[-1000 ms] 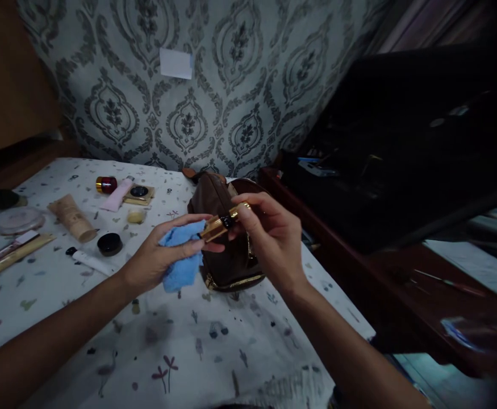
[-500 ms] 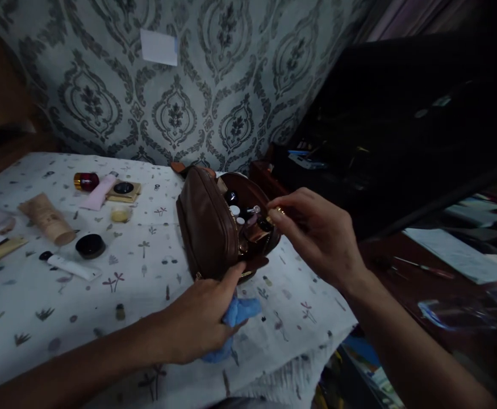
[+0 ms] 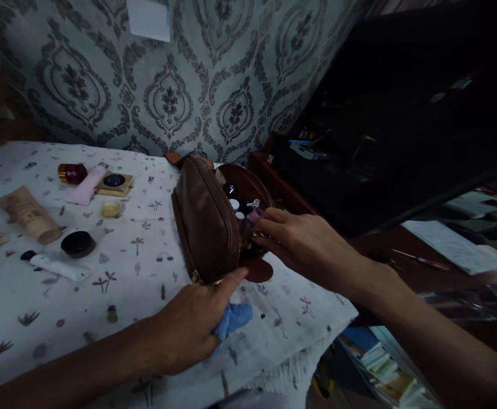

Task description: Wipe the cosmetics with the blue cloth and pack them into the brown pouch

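A brown makeup bag (image 3: 203, 221) stands unzipped on the cloth-covered table, its opening facing right. Inside it several small bottles show, among them white-capped ones (image 3: 234, 204) and a dark round-topped one (image 3: 230, 190). My right hand (image 3: 288, 233) reaches to the bag's opening, its fingers bent together among the contents; what they pinch is hidden. With its fingers closed round a crumpled blue cloth (image 3: 233, 319), my left hand (image 3: 192, 324) is at the bag's lower front edge. Its thumb presses there, near the zip and a brown leather flap (image 3: 260, 270).
On the left lie a red bottle with a gold cap (image 3: 72, 173), a pink tube (image 3: 87, 186), a gold compact (image 3: 115, 183), a beige tube (image 3: 30, 216), a black round jar (image 3: 78, 244) and a white tube (image 3: 61, 267). A large black case (image 3: 384, 130) leans open at right.
My right hand has moved left and slightly down, from the bag's right rim into its opening. My left hand stays by the bag's lower edge with the blue cloth. The view has shifted a little.
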`<state>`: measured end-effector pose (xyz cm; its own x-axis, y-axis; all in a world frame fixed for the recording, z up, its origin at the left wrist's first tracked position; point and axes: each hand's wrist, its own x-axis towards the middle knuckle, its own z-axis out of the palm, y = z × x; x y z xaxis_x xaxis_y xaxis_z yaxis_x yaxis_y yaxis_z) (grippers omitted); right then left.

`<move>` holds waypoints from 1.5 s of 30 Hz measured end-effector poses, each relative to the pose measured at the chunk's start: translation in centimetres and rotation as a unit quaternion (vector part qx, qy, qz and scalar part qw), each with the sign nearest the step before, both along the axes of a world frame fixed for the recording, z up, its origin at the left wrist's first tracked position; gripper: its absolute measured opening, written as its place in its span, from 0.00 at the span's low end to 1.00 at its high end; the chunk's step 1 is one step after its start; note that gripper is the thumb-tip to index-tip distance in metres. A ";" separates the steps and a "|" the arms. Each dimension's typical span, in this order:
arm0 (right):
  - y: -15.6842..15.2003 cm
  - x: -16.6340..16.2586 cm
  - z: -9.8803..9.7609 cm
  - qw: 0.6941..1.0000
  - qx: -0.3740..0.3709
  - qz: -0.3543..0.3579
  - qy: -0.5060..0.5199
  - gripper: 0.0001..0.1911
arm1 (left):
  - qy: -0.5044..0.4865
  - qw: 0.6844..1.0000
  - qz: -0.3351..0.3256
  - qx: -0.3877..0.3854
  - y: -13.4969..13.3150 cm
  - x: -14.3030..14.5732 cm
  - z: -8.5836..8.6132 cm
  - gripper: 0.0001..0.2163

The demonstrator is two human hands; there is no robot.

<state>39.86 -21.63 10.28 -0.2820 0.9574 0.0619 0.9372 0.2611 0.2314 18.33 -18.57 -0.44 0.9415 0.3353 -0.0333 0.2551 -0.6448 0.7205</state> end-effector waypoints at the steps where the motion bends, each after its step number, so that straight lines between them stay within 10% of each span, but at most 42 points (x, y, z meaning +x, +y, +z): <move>1: 0.1 -0.1 0.1 1.000 -0.002 0.001 -0.003 0.09 | -0.003 1.000 0.000 -0.001 0.1 0.0 0.0 0.48; 22: -0.3 0.4 -1.2 0.995 -0.017 -0.086 0.057 0.11 | -0.035 0.999 -0.002 0.005 0.2 -0.2 -0.9 0.48; 29: -0.5 0.8 -0.8 0.929 0.105 -0.061 0.350 0.07 | -0.001 1.000 -0.008 0.010 0.4 -0.2 -0.3 0.48; 35: -2.4 0.7 0.5 0.832 0.069 -0.043 0.549 0.13 | -0.062 0.972 0.053 -0.220 0.3 -0.4 1.3 0.32; 40: -4.6 -0.3 0.7 0.837 -0.050 0.017 0.544 0.08 | -0.154 0.848 0.054 -0.504 -0.3 -0.3 1.8 0.27; 45: -5.5 -2.0 -1.0 0.806 -0.032 -0.009 0.591 0.10 | -0.145 0.836 0.046 -0.528 -0.7 -0.1 2.2 0.14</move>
